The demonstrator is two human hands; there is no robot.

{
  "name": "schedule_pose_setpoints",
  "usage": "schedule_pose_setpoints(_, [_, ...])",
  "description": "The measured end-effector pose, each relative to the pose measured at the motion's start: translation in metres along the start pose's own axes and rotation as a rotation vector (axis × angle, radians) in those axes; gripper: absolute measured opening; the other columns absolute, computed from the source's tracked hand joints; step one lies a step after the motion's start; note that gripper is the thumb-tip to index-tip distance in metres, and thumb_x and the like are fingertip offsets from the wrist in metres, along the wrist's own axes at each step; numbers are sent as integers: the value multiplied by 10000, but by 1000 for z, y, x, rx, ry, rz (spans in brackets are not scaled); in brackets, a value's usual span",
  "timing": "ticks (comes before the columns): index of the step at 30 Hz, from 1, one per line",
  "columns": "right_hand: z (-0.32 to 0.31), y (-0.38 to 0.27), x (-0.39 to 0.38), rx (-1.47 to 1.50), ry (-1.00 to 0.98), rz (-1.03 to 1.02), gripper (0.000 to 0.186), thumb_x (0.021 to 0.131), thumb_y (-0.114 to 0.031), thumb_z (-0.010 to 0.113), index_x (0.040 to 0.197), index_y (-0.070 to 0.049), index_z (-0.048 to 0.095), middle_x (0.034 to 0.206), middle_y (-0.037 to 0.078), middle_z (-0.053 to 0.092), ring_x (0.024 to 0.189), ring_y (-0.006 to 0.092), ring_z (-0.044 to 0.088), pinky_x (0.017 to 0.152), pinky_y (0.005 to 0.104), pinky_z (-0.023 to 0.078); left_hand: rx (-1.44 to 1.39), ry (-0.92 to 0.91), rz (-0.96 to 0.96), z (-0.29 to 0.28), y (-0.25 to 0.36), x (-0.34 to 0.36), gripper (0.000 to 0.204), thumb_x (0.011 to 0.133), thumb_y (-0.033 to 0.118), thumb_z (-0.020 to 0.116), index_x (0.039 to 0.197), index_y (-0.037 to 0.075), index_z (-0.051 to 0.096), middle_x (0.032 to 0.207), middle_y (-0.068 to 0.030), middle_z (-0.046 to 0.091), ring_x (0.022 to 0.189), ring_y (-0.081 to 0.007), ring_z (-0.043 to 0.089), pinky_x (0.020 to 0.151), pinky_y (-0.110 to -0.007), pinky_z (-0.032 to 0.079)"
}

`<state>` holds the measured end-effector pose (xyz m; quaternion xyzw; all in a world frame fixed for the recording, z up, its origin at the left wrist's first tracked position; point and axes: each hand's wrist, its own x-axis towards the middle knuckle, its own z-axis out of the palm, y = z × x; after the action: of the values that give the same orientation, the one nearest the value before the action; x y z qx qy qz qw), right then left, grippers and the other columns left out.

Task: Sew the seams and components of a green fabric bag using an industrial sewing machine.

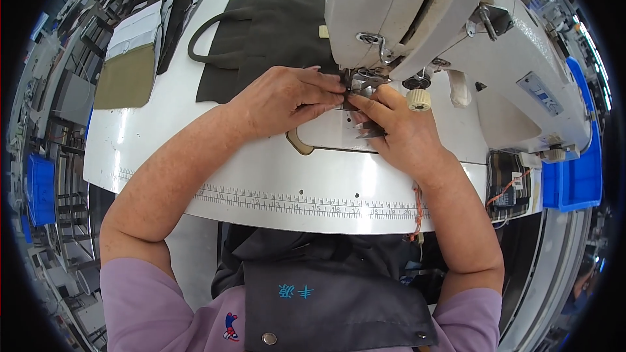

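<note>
A dark olive fabric bag piece (280,32) with a looped strap handle (205,29) lies flat on the sewing table, its right part under the sewing machine (372,13). My left hand (287,99) lies at its near right corner, fingertips pinched together on the fabric close to the presser foot (349,81). From the other side my right hand (407,127) reaches in, thumb and forefinger closed near the needle. Metal blades that look like thread snips (370,130) stick out from under its curled fingers. The exact fingertip contact is hidden.
Olive and white fabric pieces (134,58) are stacked at the far left of the white table (150,137). A printed ruler (293,203) runs along the front edge. A blue bin (574,169) is at the right, beside a striped cloth bundle (507,182) with orange threads.
</note>
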<state>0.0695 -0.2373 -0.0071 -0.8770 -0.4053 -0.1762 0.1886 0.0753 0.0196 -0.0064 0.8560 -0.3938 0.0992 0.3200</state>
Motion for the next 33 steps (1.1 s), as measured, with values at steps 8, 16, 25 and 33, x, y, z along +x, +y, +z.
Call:
schedule_pose_setpoints(8, [1,6,-3,-30,-60,9,521,743,-174,799,1254,-170,701,783,110,701,709,318,681,635,451,533,59,-2,-58,1,3,3,279,868,26,734,1140,61,780,1192,-109,755,1124,-282,721,1134,-441,486])
schedule_pose_setpoints(16, [-1,1,-2,-26,-93,37,495,758,-175,791,1245,-183,703,770,91,704,701,312,686,630,451,534,168,-23,-127,9,24,-5,279,912,40,689,1185,23,747,1249,-130,729,1197,-283,688,1119,-447,501])
schedule_pose_setpoints(25, [0,1,-3,-52,-101,49,460,813,-208,768,1267,-185,699,745,109,689,669,315,680,615,460,527,147,-97,-28,1,10,-11,345,932,93,683,1274,52,713,1297,-111,705,1304,-264,615,1206,-528,385])
schedule_pose_setpoints(33, [-4,1,-2,-65,-115,69,483,773,-198,777,1250,-180,701,741,113,688,689,319,687,628,461,533,173,-90,-77,3,11,-6,369,923,93,679,1290,71,712,1369,-119,670,1326,-272,598,1217,-518,369])
